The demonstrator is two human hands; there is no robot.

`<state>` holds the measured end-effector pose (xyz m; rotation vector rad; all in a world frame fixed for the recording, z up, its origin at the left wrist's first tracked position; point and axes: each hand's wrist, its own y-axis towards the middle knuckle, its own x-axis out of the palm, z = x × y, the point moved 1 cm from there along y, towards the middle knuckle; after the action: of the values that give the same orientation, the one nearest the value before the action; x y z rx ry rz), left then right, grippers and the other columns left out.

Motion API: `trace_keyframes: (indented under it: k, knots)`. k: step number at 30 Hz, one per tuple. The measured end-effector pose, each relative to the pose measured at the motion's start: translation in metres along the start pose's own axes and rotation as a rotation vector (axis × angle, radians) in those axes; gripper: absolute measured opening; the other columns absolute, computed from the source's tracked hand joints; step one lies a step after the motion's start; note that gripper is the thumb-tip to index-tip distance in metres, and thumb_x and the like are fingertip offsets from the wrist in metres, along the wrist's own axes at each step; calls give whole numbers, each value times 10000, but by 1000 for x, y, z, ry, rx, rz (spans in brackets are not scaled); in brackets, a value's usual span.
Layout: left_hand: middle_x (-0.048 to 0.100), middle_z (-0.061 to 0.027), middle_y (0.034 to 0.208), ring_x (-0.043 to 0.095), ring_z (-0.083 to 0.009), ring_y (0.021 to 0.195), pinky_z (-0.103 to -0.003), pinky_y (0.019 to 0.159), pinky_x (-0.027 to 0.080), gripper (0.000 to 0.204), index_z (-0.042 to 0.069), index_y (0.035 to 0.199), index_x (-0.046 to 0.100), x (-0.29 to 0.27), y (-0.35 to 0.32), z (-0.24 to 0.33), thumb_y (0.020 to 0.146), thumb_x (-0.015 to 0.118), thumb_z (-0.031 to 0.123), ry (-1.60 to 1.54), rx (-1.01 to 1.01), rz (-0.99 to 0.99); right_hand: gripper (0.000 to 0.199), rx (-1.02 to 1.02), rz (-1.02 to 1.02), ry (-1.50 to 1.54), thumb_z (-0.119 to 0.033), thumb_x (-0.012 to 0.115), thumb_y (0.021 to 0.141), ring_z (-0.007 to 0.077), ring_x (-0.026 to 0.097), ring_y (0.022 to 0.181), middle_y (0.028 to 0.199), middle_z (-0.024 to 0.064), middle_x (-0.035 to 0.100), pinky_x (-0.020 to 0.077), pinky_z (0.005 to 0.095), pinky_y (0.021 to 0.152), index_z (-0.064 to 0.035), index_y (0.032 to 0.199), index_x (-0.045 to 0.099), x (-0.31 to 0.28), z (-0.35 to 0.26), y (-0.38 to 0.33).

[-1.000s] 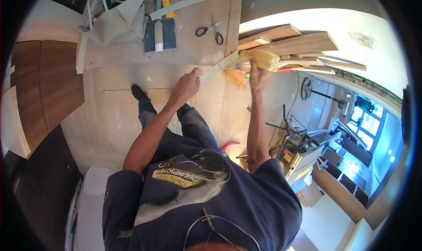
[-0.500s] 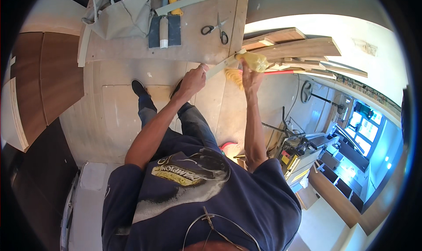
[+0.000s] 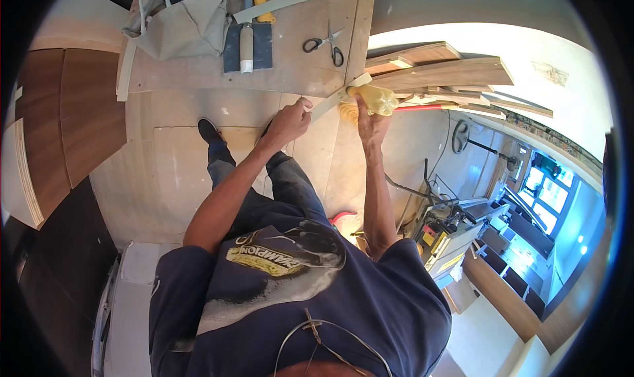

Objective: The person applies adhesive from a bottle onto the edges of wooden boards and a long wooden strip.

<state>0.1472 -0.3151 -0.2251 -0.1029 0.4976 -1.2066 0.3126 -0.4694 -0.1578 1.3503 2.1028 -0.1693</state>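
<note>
A thin pale strip point(image 3: 328, 104) slants up and to the right in front of the table edge. My left hand point(image 3: 288, 123) is closed on its lower end. In my right hand point(image 3: 372, 126) is a soft clear plastic bottle point(image 3: 378, 101) with yellowish contents. It is tipped on its side, its narrow end against the strip's face near the far end. Whether anything comes out of it I cannot make out.
On the wooden table point(image 3: 178, 73) lie scissors point(image 3: 324, 43), a trowel point(image 3: 247, 46), a yellow-handled tool point(image 3: 262, 3), another pale strip point(image 3: 284, 5) and a canvas bag point(image 3: 188, 23). Boards point(image 3: 449, 73) are stacked at the right, above a broom's red handle point(image 3: 422, 107).
The bottle and my right hand have shifted a little left and down along the strip. More of the strip's far end now shows beyond the bottle. My left hand keeps its grip.
</note>
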Motion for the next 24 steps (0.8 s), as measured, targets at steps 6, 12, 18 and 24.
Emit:
trace_keyframes:
  k: [6,12,18,24]
  knots:
    - [726,-140,808,736,-198,692,-357,697,550,342,-39,1234,603,-10,-10,-1,975,569,181,-187,-177,-275,271,131,-49,-25,-150,799,918,202,666,966,1062,102,733,506,334,910,21,1108,710,-15,-8,12]
    - [726,-125,817,722,-184,671,-327,671,546,320,-38,1216,619,-4,-8,3,979,570,171,-262,-197,-254,232,52,84,17,-179,792,921,220,698,924,1011,113,761,530,350,864,-21,1083,740,-21,13,22]
    - [739,-115,766,727,-210,620,-354,653,576,295,20,1157,672,14,17,13,959,563,210,-187,-133,-69,282,128,56,-2,-175,799,921,214,686,954,1040,116,746,526,346,894,17,1110,713,-32,-10,24]
    - [733,-122,828,738,-203,676,-353,619,569,344,-30,1191,650,16,29,23,973,563,222,-171,-211,-214,321,180,-45,67,-140,810,908,208,665,1016,1115,119,716,512,343,938,34,1144,680,-3,-24,-6]
